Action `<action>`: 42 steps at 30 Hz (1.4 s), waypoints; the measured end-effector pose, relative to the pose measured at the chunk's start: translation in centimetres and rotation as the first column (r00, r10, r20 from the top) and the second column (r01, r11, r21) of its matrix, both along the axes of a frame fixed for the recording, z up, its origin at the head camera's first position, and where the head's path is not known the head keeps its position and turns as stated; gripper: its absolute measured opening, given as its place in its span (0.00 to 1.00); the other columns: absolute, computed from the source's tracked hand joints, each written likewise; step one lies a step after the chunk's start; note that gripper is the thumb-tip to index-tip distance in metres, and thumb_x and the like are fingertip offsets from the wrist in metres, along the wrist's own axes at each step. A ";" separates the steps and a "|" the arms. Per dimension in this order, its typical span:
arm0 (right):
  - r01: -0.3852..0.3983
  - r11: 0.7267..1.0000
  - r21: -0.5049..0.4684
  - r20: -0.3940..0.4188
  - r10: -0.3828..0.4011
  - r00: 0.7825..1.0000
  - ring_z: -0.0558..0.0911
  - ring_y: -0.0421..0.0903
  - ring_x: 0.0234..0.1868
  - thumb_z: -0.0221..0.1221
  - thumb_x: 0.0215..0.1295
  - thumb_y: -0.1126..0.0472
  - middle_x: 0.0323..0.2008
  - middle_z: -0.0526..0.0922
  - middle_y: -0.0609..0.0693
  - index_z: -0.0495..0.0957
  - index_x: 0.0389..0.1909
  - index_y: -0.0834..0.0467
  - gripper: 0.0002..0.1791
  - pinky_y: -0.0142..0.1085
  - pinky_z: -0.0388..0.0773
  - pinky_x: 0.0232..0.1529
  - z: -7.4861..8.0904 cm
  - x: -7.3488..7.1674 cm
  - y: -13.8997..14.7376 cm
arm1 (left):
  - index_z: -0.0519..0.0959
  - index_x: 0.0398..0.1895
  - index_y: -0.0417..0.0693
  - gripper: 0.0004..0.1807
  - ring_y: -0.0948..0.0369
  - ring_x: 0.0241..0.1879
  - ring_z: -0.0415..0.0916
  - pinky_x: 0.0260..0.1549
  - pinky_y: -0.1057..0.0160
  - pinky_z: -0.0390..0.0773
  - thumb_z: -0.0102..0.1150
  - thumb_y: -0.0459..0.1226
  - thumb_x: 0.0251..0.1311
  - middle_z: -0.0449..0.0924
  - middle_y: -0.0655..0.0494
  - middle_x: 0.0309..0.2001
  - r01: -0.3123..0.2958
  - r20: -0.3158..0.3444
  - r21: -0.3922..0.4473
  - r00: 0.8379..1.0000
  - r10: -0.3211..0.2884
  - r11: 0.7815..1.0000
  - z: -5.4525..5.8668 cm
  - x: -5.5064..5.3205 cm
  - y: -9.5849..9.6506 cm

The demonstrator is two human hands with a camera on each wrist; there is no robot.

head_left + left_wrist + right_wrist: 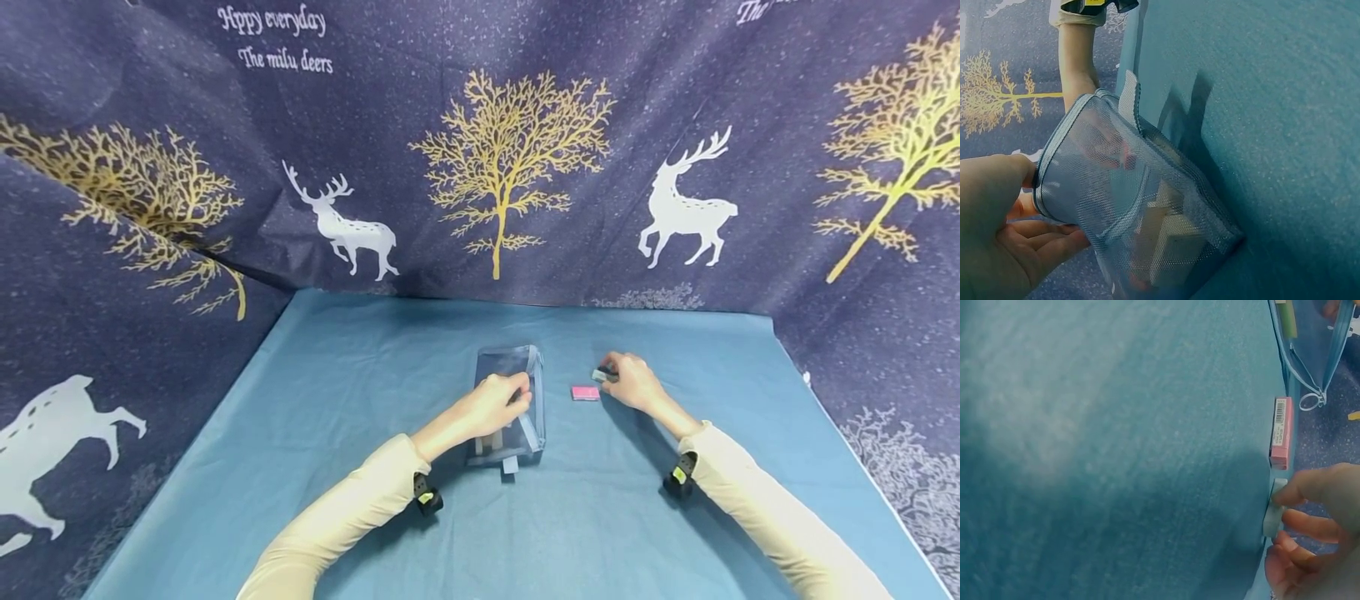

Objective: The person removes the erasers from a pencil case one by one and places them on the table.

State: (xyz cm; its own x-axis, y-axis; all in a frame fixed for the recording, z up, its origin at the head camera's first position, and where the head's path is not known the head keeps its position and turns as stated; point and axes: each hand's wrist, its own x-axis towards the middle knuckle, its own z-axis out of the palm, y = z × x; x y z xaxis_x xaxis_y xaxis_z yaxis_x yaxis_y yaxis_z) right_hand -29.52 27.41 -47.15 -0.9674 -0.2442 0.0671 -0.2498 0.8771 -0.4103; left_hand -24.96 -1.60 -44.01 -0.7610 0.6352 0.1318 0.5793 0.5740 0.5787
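A blue mesh zipper pouch (501, 362) lies at the middle of the table, its mouth held up. My left hand (498, 404) pinches the upper edge of that mouth between thumb and fingers. Pale block-like items (1175, 247) show through the mesh in the left wrist view; their kind is unclear. Right of the pouch, my right hand (633, 382) pinches a small pale block (1275, 509) at the table surface. Beside it lies a small pink box-shaped item (585, 393) with a barcode label, which neither hand touches.
A blue cloth (360, 367) covers the table. Behind and at the sides hangs a dark blue curtain (442, 50) with deer and golden trees. A pale fabric tab (1129, 103) sticks out from the pouch, and a zipper pull ring (1312, 402) hangs at its corner.
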 end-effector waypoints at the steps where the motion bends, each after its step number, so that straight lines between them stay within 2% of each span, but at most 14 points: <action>1: -0.006 1.000 0.001 -0.010 0.006 1.000 0.76 0.57 0.40 0.61 0.53 0.62 0.38 0.77 0.62 0.75 0.46 0.62 0.19 0.49 0.73 0.37 0.0 0.0 0.0 | 0.69 0.33 0.52 0.06 0.72 0.14 0.68 0.12 0.73 0.66 0.42 0.41 0.66 0.70 0.61 0.17 0.000 -0.001 0.001 1.000 0.000 1.000 0.0 0.0 0.0; 5: -0.021 1.000 0.000 -0.066 0.021 0.998 0.74 0.58 0.40 0.61 0.52 0.61 0.38 0.76 0.63 0.74 0.48 0.62 0.20 0.51 0.71 0.37 0.1 0.1 -0.2 | 0.69 0.33 0.52 0.07 0.72 0.14 0.69 0.12 0.74 0.66 0.42 0.40 0.66 0.69 0.61 0.16 0.002 -0.001 0.007 1.000 -0.002 1.000 0.1 0.0 0.0; 12: -0.032 0.996 -0.085 -0.145 0.020 0.989 0.75 0.60 0.45 0.57 0.55 0.62 0.41 0.78 0.64 0.75 0.46 0.65 0.17 0.53 0.70 0.47 0.2 0.0 -1.1 | 0.70 0.32 0.53 0.05 0.72 0.13 0.68 0.12 0.73 0.66 0.44 0.40 0.65 0.69 0.62 0.17 -0.008 -0.007 0.026 1.000 0.008 1.000 0.1 0.0 -0.1; 18: -0.059 0.989 -0.135 -0.157 0.037 0.987 0.77 0.57 0.45 0.56 0.56 0.64 0.42 0.78 0.62 0.75 0.46 0.64 0.16 0.51 0.72 0.47 0.2 -0.2 -1.8 | 0.69 0.29 0.53 0.05 0.73 0.13 0.67 0.12 0.74 0.64 0.46 0.39 0.63 0.69 0.62 0.19 -0.021 -0.025 0.033 0.999 0.022 0.999 0.1 0.1 0.0; 25: -0.107 0.980 -0.165 -0.155 0.081 0.985 0.79 0.54 0.41 0.54 0.58 0.65 0.40 0.79 0.60 0.75 0.46 0.64 0.15 0.48 0.76 0.41 0.4 -0.1 -2.2 | 0.69 0.31 0.53 0.02 0.72 0.10 0.61 0.10 0.75 0.60 0.48 0.39 0.61 0.64 0.63 0.14 -0.042 -0.034 0.053 0.998 0.044 0.998 0.3 0.3 0.0; 34: -0.197 0.963 -0.184 -0.138 0.173 0.975 0.77 0.44 0.34 0.53 0.59 0.66 0.34 0.79 0.51 0.76 0.45 0.63 0.13 0.39 0.74 0.36 0.6 -0.1 -3.1 | 0.69 0.31 0.53 0.04 0.72 0.10 0.63 0.09 0.76 0.60 0.48 0.40 0.62 0.68 0.62 0.14 -0.052 -0.042 0.052 0.998 0.054 0.997 0.2 0.3 0.0; 42: -0.237 0.947 -0.217 -0.158 0.206 0.966 0.79 0.42 0.32 0.54 0.56 0.67 0.30 0.81 0.49 0.77 0.40 0.63 0.11 0.38 0.76 0.36 0.5 -0.4 -3.8 | 0.69 0.32 0.53 0.05 0.72 0.10 0.66 0.10 0.74 0.63 0.45 0.41 0.64 0.69 0.62 0.13 -0.055 -0.030 0.037 0.998 0.056 0.998 0.1 0.2 0.1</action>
State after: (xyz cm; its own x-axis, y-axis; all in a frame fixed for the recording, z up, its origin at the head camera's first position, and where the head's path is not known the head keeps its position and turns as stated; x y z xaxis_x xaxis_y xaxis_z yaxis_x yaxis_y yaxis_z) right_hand -29.88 23.65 -46.69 -0.8693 -0.4138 0.2705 -0.4925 0.6777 -0.5461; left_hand -24.76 -1.54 -43.86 -0.7905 0.5860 0.1780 0.5647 0.5848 0.5824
